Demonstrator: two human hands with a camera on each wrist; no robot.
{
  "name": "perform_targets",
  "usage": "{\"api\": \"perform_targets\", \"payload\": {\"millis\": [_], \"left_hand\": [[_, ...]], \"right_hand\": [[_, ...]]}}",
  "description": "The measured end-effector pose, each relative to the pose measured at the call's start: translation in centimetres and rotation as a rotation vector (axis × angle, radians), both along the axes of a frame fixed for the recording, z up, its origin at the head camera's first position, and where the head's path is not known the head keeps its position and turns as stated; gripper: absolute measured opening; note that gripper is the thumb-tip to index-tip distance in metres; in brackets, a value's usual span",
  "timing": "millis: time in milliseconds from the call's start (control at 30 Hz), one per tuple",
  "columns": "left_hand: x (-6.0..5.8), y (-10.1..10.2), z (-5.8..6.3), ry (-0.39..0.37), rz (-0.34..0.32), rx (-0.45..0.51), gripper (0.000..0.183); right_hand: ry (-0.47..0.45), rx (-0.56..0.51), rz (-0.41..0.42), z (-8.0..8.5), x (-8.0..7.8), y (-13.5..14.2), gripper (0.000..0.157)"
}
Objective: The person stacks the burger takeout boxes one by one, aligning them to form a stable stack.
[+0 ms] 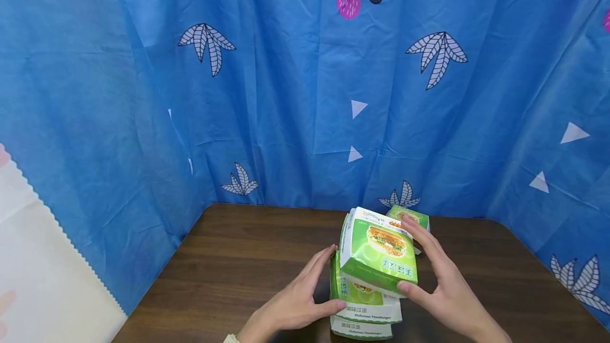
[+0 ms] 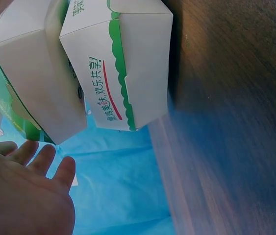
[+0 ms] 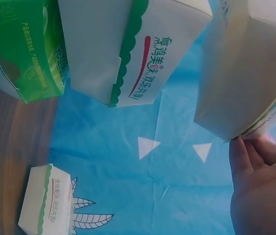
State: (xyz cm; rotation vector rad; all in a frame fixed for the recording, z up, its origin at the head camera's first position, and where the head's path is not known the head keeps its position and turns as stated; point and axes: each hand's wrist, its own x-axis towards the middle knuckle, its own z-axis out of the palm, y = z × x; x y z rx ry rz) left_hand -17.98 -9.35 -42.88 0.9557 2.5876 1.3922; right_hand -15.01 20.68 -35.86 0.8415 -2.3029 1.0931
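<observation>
A green and white hamburger box (image 1: 381, 253) is held tilted in my right hand (image 1: 443, 285), its thumb at the near lower corner and its fingers at the far edge. Below it, two similar boxes are stacked, an upper box (image 1: 374, 308) on a lower box (image 1: 362, 328). My left hand (image 1: 300, 295) is at the left side of the upper stacked box, thumb by the near corner and fingertips by the far corner. In the left wrist view, the left fingers (image 2: 42, 159) extend loosely beside that box (image 2: 39, 78).
Another burger box (image 1: 409, 216) stands at the back of the dark wooden table (image 1: 238, 258), partly hidden behind the held one. A blue patterned curtain (image 1: 295, 94) hangs behind the table and along its sides. At the left hangs a pale scalloped cloth (image 1: 38, 258).
</observation>
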Motion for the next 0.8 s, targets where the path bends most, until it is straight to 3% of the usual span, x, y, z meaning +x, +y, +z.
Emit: {"api": "perform_targets", "payload": {"millis": [267,500,800], "left_hand": [[-0.01,0.01,-0.04,0.045,0.001,-0.006,0.092],[0.07,-0.03,-0.02,0.092,-0.012,0.009,0.094],[0.10,0.03,0.04,0.076,-0.009,0.011,0.095]], "right_hand": [[-0.037,0.082,-0.018,-0.54,-0.02,0.15,0.104],[-0.036,0.096,0.053,-0.91,-0.17,0.01,0.104],[-0.031,0.120,0.048,-1.03,-0.53,0.06,0.102]]}}
